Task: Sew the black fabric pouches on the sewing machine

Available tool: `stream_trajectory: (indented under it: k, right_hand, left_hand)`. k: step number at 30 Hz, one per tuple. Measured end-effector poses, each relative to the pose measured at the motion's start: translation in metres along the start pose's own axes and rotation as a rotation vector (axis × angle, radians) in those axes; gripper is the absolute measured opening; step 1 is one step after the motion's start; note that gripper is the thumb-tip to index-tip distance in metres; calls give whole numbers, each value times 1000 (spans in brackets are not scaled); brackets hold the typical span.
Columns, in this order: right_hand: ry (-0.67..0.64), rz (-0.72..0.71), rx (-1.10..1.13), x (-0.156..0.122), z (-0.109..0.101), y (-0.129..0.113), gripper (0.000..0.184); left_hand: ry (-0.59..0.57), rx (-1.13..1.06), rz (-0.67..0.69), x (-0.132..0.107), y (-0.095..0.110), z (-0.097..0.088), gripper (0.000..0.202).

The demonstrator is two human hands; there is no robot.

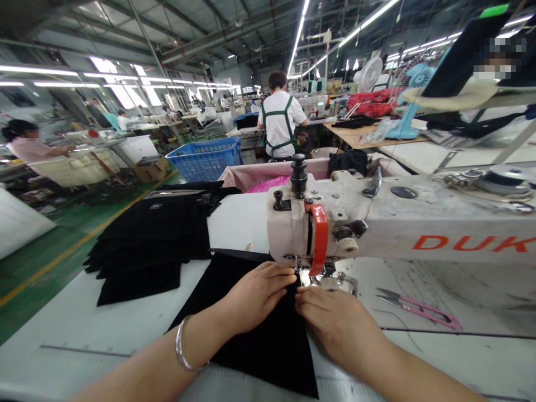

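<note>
A piece of black fabric (255, 340) lies on the white sewing table, its right edge running up to the sewing machine's needle area (298, 265). My left hand (259, 287) rests flat on it, fingers stretched towards the needle, a silver bangle on the wrist. Just right of that, my right hand (335, 321) has its fingers bent and closed on the fabric's right edge, beside the presser foot; the fingertips are partly hidden. An orange guard (319, 237) stands on the machine head (288, 223) above both hands.
Pink-handled thread snips (431, 314) lie right of my right hand. A stack of black pieces (151, 234) sits at the left. Beyond the machine are a pink-lined bin (238, 176), a blue basket (205, 159) and a person (278, 120) facing away.
</note>
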State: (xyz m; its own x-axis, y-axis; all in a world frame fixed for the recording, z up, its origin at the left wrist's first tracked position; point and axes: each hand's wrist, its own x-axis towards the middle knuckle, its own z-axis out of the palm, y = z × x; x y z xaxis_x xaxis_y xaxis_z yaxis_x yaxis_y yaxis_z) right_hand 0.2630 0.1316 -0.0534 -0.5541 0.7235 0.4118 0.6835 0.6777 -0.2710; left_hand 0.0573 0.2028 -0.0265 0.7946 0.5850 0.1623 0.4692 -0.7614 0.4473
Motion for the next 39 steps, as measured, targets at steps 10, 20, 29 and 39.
stream_trajectory:
  k: [10,20,29,39]
  right_hand:
    - [-32,14,70,-7,-16,-6,32]
    - [-131,266,-111,-13,-45,32,33]
    - [-95,304,-5,-26,-51,39,29]
    - [-98,151,128,-40,-35,-25,19]
  left_hand:
    - [-170,4,-23,-21,21,-8,79]
    - [-85,-48,-64,-69,58,8,69]
    - [98,-263,-182,-75,45,21,44]
    - [231,-329,-306,-80,46,24,40]
